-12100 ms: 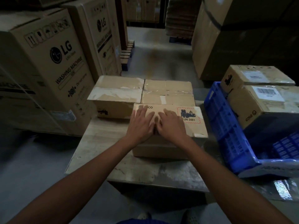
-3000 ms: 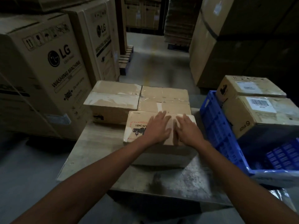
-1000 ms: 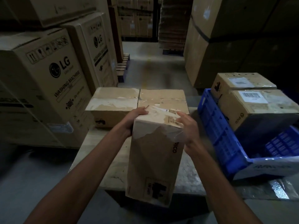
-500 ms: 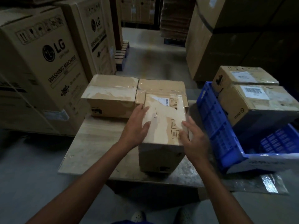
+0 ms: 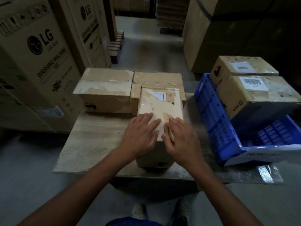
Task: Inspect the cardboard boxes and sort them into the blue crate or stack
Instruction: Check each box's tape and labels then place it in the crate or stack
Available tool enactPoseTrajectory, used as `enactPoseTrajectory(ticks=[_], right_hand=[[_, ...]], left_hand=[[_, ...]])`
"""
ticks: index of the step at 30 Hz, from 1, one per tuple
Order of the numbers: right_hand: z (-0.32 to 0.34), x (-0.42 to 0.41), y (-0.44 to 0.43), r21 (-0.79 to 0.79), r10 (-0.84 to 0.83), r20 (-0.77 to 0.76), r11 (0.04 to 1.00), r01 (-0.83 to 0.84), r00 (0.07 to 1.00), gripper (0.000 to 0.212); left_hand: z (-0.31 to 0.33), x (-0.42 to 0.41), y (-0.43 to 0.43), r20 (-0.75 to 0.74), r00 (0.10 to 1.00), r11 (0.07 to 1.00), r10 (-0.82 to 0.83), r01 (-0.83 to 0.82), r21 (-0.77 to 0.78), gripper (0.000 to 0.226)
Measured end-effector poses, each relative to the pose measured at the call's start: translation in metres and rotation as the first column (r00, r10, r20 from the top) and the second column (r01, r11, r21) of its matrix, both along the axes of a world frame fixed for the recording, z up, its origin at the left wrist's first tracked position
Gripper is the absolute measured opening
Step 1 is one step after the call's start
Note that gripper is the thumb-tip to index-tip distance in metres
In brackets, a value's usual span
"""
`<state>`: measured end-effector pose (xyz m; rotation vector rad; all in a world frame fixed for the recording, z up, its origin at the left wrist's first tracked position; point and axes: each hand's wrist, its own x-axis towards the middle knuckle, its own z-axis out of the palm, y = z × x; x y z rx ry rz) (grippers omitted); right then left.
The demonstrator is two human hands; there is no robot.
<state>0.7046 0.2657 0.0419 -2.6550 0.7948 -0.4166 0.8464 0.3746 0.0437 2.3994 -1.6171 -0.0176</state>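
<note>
Worker seen from own head camera. Left hand [image 5: 140,136], right hand [image 5: 180,139] bare. Left forearm [image 5: 84,181], right forearm [image 5: 216,185] bare down to frame's lower edge. Blue garment [image 5: 130,222] at bottom centre, cut unclear in dim light. Left shoe [image 5: 139,211], right shoe [image 5: 183,209] pale, clog-like, uppers dotted with small round holes; right shoe in deeper shadow.
</note>
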Motion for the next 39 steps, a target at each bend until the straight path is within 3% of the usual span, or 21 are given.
enactPoseTrajectory(ticks=[3, 6, 11, 14, 18, 22, 24, 27, 30, 33, 35, 36, 37, 39], right_hand=[[0.019, 0.005, -0.019, 0.025, 0.027, -0.066, 0.999, -0.026, 0.997, 0.039], [0.031, 0.028, -0.036, 0.049, 0.024, -0.102, 0.999, -0.019, 0.994, 0.055], [0.006, 0.042, -0.039, 0.039, 0.052, -0.176, 0.998, -0.045, 0.983, 0.058], [0.002, 0.039, -0.04, 0.141, 0.012, -0.094, 0.99, 0.001, 0.995, 0.057], [0.008, 0.041, -0.04, 0.048, 0.023, -0.179, 0.999, -0.015, 0.984, 0.057], [0.03, 0.055, -0.063, 0.031, -0.009, -0.148, 0.999, 0.013, 0.989, 0.058], [0.028, 0.066, -0.07, 0.086, -0.016, -0.124, 0.996, 0.027, 0.992, 0.066], [0.011, 0.07, -0.067, 0.066, 0.03, -0.208, 0.998, -0.017, 0.978, 0.059], [0.005, 0.068, -0.072, 0.06, 0.023, -0.191, 0.998, -0.012, 0.981, 0.058], [0.001, 0.066, -0.069, 0.106, -0.063, -0.035, 0.992, 0.067, 0.997, 0.07], [-0.005, 0.063, -0.067, 0.18, -0.199, 0.057, 0.966, 0.186, 0.978, 0.086], [-0.007, 0.061, -0.067, 0.274, -0.274, 0.085, 0.931, 0.242, 0.958, 0.09], [-0.008, 0.058, -0.068, 0.419, -0.351, 0.108, 0.864, 0.278, 0.93, 0.091], [-0.006, 0.053, -0.067, 0.743, -0.47, 0.106, 0.623, 0.244, 0.876, 0.072]], left_hand=[[0.01, 0.012, -0.008, -0.038, 0.999, 0.999, -0.023, 0.024, 0.029, 0.06], [0.013, 0.029, -0.026, -0.089, 0.995, 0.999, 0.036, -0.033, 0.034, 0.069], [0.0, 0.035, -0.034, -0.1, 0.993, 0.979, 0.066, -0.045, 0.197, 0.066], [0.0, 0.034, -0.035, -0.107, 0.992, 0.984, 0.064, -0.045, 0.173, 0.065], [-0.002, 0.038, -0.035, -0.119, 0.991, 0.988, 0.058, -0.04, 0.148, 0.065], [0.002, 0.049, -0.046, -0.194, 0.98, 0.993, 0.037, -0.057, -0.099, 0.068], [0.001, 0.06, -0.056, -0.151, 0.986, 0.995, 0.066, -0.075, -0.058, 0.067], [-0.004, 0.066, -0.064, -0.138, 0.986, 0.993, 0.089, -0.077, 0.09, 0.061], [-0.006, 0.065, -0.064, -0.139, 0.986, 0.995, 0.088, -0.08, 0.058, 0.06], [-0.01, 0.06, -0.062, -0.221, 0.969, 0.989, 0.106, -0.125, -0.073, 0.061], [-0.018, 0.061, -0.063, -0.401, 0.894, 0.944, 0.202, -0.287, -0.164, 0.062], [-0.022, 0.063, -0.063, -0.551, 0.798, 0.9, 0.245, -0.398, -0.176, 0.06], [-0.023, 0.063, -0.062, -0.714, 0.654, 0.85, 0.25, -0.501, -0.161, 0.057], [-0.019, 0.06, -0.059, -0.946, 0.291, 0.791, 0.144, -0.608, -0.067, 0.054]])
